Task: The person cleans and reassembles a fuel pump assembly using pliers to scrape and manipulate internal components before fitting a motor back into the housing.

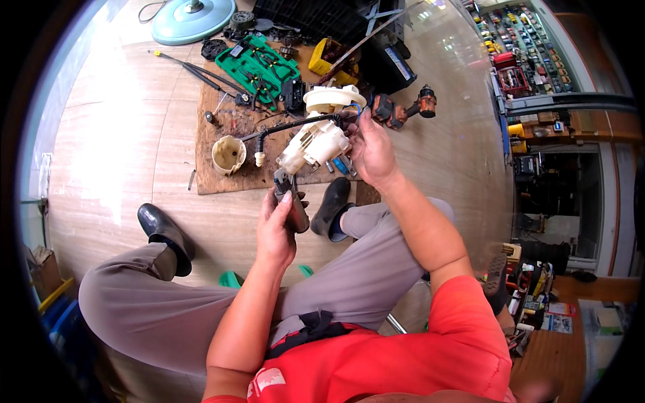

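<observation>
My right hand (373, 151) grips the white plastic fuel pump module (312, 148) from its right side, above a wooden board. The module lies tilted, with its round cream flange (334, 99) toward the far side. A black corrugated hose (289, 125) runs leftward from it and ends in a pale fitting (260, 158). Nearer to me, my left hand (274, 225) is closed around a dark grey cylindrical fuel pump (296, 213). The pump's upper end is right beneath the module's lower edge; whether they touch I cannot tell.
On the board (209, 183) stand a cream plastic cup (229, 155) and an open green tool case (259, 64). Right of the module lies an orange-and-black cordless drill (396, 111). Behind are a yellow container (329, 59) and a black battery (398, 64). My shoes flank the board's near edge.
</observation>
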`<state>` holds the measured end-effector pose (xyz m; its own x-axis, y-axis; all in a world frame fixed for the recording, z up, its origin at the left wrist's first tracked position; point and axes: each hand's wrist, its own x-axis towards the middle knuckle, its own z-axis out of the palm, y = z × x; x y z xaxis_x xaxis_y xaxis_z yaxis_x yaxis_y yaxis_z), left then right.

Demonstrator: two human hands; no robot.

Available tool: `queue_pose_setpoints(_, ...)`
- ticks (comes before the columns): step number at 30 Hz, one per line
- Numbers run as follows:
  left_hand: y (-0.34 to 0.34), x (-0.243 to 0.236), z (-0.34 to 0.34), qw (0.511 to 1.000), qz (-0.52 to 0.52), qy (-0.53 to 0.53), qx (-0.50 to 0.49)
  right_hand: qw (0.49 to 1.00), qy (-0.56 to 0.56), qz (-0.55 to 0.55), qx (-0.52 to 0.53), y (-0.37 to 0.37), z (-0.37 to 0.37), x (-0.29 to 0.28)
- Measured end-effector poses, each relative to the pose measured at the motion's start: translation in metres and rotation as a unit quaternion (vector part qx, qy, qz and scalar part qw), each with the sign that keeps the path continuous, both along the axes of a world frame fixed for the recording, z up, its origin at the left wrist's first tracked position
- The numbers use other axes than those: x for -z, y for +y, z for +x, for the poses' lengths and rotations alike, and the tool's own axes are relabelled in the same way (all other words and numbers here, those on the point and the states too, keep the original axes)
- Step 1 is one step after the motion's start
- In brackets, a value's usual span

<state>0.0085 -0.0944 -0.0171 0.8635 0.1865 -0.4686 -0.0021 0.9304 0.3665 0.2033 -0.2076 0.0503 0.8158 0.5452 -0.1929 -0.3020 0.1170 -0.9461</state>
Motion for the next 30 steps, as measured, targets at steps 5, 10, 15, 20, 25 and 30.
queue_pose_setpoints(5, 0.0, 0.001, 0.0, 1.0, 0.004, 0.002, 0.002, 1.0, -0.021, -0.008, 0.002, 0.003, -0.002, -0.002)
queue_pose_setpoints(10, 0.001, -0.001, 0.0, 1.0, 0.007, 0.003, -0.001, 1.0, -0.018, -0.013, 0.013, 0.004, -0.003, -0.003)
queue_pose_setpoints(15, -0.001, 0.001, 0.0, 1.0, 0.016, 0.009, -0.016, 0.999, -0.017, -0.03, 0.026, 0.004, -0.005, -0.004)
queue_pose_setpoints(20, -0.002, 0.002, 0.001, 0.998, 0.017, 0.013, -0.054, 0.996, -0.013, -0.066, 0.059, 0.005, -0.003, -0.001)
queue_pose_setpoints(25, 0.01, -0.002, 0.0, 0.995, 0.057, 0.022, -0.082, 0.993, -0.015, -0.108, 0.053, 0.001, 0.003, 0.006)
queue_pose_setpoints(30, 0.03, -0.014, 0.007, 0.982, 0.134, 0.07, -0.112, 0.996, 0.002, -0.081, 0.031, 0.004, -0.001, 0.001)
